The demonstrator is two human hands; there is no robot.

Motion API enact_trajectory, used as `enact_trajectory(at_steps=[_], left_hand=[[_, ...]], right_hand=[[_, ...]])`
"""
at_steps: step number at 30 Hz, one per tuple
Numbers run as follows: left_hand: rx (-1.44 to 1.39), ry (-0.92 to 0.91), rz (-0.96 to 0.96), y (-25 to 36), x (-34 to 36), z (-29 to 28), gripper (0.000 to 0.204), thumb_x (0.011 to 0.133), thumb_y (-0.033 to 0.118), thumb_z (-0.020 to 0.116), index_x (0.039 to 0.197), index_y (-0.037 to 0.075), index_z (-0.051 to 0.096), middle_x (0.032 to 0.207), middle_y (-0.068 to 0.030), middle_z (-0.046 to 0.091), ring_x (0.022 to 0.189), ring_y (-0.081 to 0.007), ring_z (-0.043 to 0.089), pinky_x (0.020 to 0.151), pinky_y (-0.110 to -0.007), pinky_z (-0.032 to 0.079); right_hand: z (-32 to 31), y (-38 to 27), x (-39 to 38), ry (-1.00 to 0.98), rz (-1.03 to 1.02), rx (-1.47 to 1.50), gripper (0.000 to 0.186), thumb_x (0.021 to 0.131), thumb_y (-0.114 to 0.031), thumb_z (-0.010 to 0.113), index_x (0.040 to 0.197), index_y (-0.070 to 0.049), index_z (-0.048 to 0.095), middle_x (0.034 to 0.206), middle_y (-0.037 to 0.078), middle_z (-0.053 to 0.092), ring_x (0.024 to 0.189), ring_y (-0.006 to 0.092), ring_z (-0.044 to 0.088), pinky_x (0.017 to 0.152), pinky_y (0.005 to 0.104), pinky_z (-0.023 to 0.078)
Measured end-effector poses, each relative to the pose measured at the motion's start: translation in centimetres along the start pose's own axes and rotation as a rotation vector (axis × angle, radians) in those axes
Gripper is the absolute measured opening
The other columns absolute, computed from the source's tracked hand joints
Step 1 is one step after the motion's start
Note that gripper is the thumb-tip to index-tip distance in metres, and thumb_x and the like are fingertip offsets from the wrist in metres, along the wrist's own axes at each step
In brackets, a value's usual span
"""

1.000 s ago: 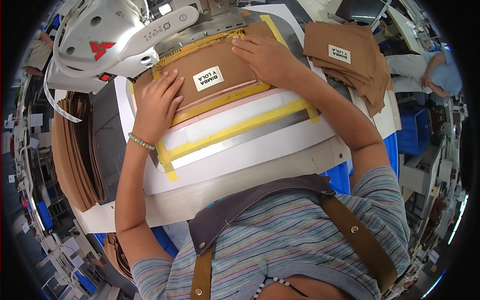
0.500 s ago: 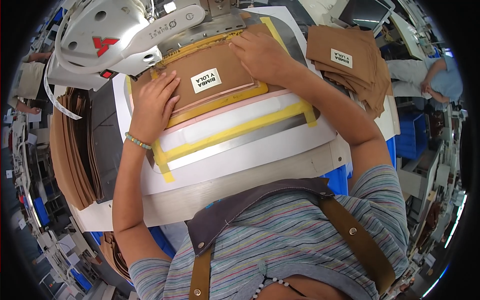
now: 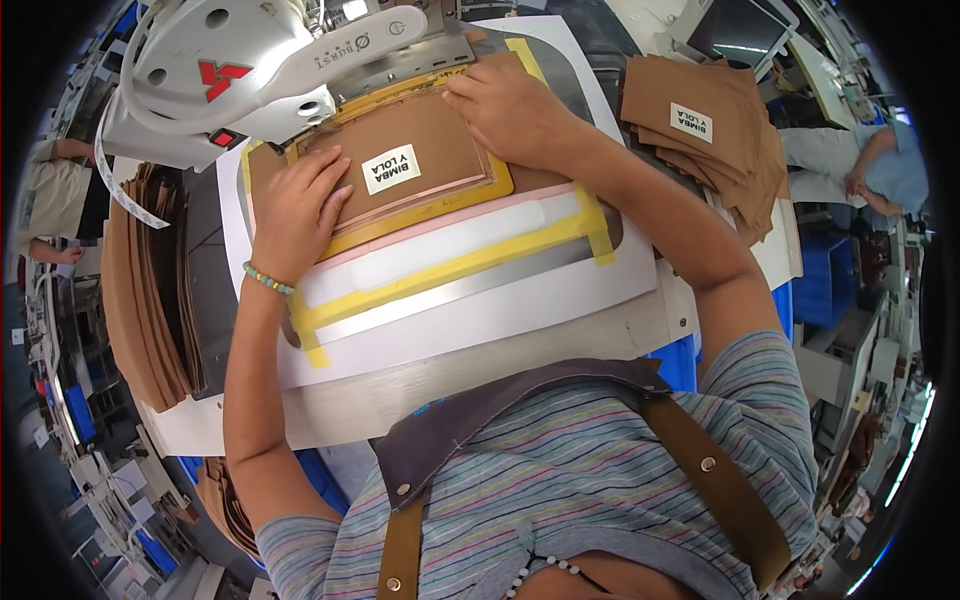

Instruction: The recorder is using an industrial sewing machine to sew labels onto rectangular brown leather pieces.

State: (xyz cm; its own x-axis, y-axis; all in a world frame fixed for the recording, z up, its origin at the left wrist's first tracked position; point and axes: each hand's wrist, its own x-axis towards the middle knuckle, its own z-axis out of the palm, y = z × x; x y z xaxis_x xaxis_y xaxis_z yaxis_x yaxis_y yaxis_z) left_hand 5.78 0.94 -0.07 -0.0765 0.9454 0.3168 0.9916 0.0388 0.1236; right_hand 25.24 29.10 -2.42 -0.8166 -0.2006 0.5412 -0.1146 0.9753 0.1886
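Observation:
A brown leather-like panel [image 3: 432,128] with a white printed label [image 3: 391,170] on it lies inside a yellow-edged clamp frame [image 3: 425,211]. My left hand [image 3: 298,205], a beaded bracelet at its wrist, lies on the left side of the frame and panel with fingers stretched out. At the far right corner, my right hand [image 3: 515,112] rests over the frame's edge with its fingers extended and slightly bent. A white sewing machine head [image 3: 215,75] hangs over the far left; its needle area is hidden. Beneath the frame is a template plate with yellow tape [image 3: 440,268].
Brown panels with a similar label are stacked [image 3: 655,95] at the right. More brown pieces [image 3: 150,290] stand on edge at the left. A dark screen [image 3: 738,28] is at the far right. Two people [image 3: 865,165] [image 3: 60,190] are beyond the table on either side.
The frame, panel and taped plate have slid left relative to the machine head, and both my hands have moved with them. My view has also shifted slightly.

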Motion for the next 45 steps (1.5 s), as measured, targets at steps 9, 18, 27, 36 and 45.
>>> enact_trajectory(at_steps=[9, 18, 27, 36, 45], left_hand=[[-0.101, -0.019, 0.026, 2.1, 1.8, 0.6, 0.039, 0.099, 0.015, 0.072, 0.136, 0.005, 0.068, 0.145, -0.0125, 0.065, 0.132, -0.0347, 0.062, 0.112, -0.045, 0.049], [-0.12, -0.019, 0.024, 1.5, 1.1, 1.5, 0.04, 0.1, 0.014, 0.07, 0.138, 0.003, 0.066, 0.149, -0.0152, 0.061, 0.138, -0.0364, 0.056, 0.116, -0.046, 0.046], [-0.093, -0.01, -0.023, 1.4, 0.5, 1.2, 0.04, 0.101, 0.016, 0.068, 0.139, 0.002, 0.065, 0.149, -0.0163, 0.061, 0.138, -0.0367, 0.056, 0.116, -0.045, 0.046], [-0.042, 0.009, -0.074, 0.9, 0.1, 0.6, 0.038, 0.101, 0.014, 0.067, 0.137, 0.0, 0.064, 0.144, -0.0161, 0.063, 0.131, -0.0367, 0.059, 0.112, -0.044, 0.049], [-0.04, 0.012, -0.123, 0.2, -1.3, 0.3, 0.035, 0.101, 0.013, 0.065, 0.134, 0.001, 0.064, 0.142, -0.0135, 0.065, 0.131, -0.035, 0.059, 0.111, -0.043, 0.05]], right_hand=[[1.2, -1.4, 2.6, -0.076, 0.095, 0.194, 0.023, 0.084, -0.008, 0.066, 0.104, 0.002, 0.073, 0.105, 0.01, 0.061, 0.103, 0.0268, 0.062, 0.083, 0.0387, 0.055], [1.6, -2.5, 5.0, -0.089, 0.132, 0.28, 0.023, 0.086, -0.009, 0.068, 0.103, -0.001, 0.079, 0.105, 0.01, 0.063, 0.102, 0.0279, 0.064, 0.087, 0.0401, 0.056], [2.4, -3.7, 6.9, -0.156, 0.123, 0.291, 0.026, 0.085, -0.012, 0.071, 0.108, -0.003, 0.08, 0.105, 0.01, 0.064, 0.102, 0.028, 0.065, 0.087, 0.0421, 0.057], [1.6, -4.1, 6.8, -0.122, 0.058, 0.361, 0.027, 0.09, -0.01, 0.068, 0.114, -0.003, 0.078, 0.109, 0.012, 0.064, 0.104, 0.0297, 0.065, 0.092, 0.0421, 0.056], [-2.4, -2.8, 3.8, -0.289, 0.19, 0.464, 0.028, 0.1, -0.014, 0.061, 0.122, -0.003, 0.075, 0.133, 0.009, 0.065, 0.127, 0.0269, 0.061, 0.103, 0.0401, 0.054]])
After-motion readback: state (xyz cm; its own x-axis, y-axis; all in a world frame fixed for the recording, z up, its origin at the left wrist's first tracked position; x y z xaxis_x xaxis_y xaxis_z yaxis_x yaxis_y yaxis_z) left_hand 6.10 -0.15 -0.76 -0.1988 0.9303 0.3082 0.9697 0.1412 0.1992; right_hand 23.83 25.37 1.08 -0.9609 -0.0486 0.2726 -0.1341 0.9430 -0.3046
